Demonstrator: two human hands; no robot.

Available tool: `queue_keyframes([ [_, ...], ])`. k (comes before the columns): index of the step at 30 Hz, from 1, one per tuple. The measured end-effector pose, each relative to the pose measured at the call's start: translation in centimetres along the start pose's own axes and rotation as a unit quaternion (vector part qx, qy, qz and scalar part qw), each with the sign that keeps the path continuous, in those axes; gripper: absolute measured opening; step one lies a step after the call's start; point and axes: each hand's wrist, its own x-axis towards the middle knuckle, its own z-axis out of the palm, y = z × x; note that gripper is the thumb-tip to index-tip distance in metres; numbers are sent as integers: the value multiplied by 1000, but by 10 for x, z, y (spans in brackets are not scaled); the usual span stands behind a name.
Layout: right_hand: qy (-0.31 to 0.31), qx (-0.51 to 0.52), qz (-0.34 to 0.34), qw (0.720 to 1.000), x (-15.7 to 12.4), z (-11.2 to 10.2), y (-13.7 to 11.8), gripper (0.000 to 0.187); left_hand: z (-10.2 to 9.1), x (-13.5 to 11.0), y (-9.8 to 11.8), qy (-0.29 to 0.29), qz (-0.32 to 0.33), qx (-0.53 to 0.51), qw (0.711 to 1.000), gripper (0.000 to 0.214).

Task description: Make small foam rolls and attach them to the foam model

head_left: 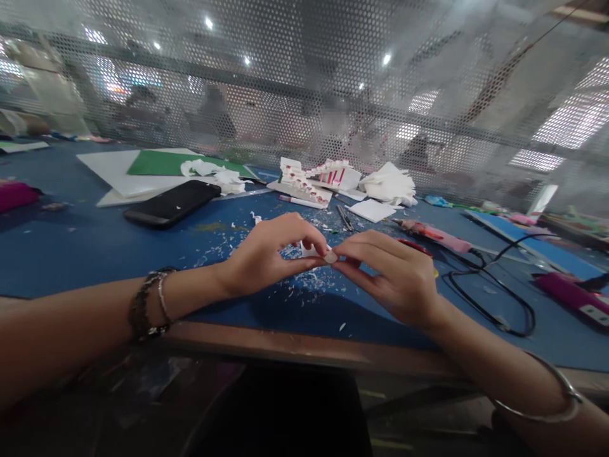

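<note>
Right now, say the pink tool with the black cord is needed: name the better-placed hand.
Probably the right hand: the pink tool lies just beyond it, on that side. The left hand is farther off. Both pinch the small pale piece, so the right would have to let go first.

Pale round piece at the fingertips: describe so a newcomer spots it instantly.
Start at the blue tabletop and find the two bare hands meeting over it, mid-picture. The pale round piece is where the left hand's fingertips meet the right hand's. Unlike the loose white shavings littering the table below, it is rounded and held up off the surface.
</note>
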Motion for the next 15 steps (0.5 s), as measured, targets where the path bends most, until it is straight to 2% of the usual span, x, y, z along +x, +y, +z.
queue_keyframes([
  [5,28,-1,32,999,1,-1,0,2,-1,1,1,16,1,18,1000,4],
  [8,39,4,52,998,2,-2,-1,4,-2,1,3,19,37,46,998,4],
  [15,30,41,51,997,3,0,-5,4,-3,0,3,10,104,92,990,5],
])
